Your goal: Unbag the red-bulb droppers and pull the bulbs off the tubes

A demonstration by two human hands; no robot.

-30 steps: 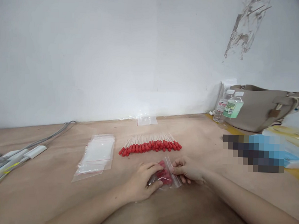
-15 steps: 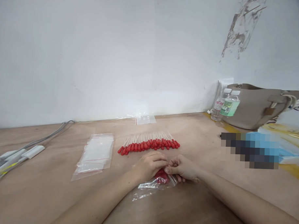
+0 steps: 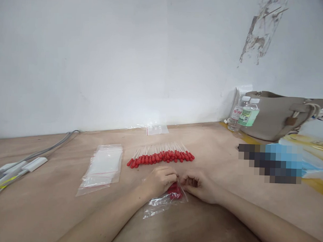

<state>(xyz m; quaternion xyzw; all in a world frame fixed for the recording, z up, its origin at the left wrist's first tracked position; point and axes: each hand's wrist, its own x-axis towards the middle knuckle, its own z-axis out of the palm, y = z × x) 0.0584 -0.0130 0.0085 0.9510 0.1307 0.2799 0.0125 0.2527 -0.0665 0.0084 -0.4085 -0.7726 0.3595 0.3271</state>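
A clear zip bag (image 3: 161,202) with red-tipped sticks (image 3: 175,192) inside lies in front of me, low in the view. My left hand (image 3: 161,180) is closed over the bag's upper part, and its fingertips hide some of the contents. At the bag's right edge, my right hand (image 3: 197,185) is curled, thumb and forefinger pinching the plastic. Just beyond both hands, a row of loose red-tipped sticks (image 3: 160,157) lies with pale stems pointing away from me. Left of that row is a stack of flat zip bags (image 3: 103,166).
Another clear bag (image 3: 157,130) lies by the wall. Two plastic bottles (image 3: 248,113) and a grey-beige handbag (image 3: 273,118) stand at the back right, with a blue packet (image 3: 282,153) nearer, partly blurred. Cables and a white power strip (image 3: 35,164) are at the left.
My right hand has shifted slightly right and its thumb has come off the front of the red tips. More of the red tips shows now. My left hand stays nearly in place.
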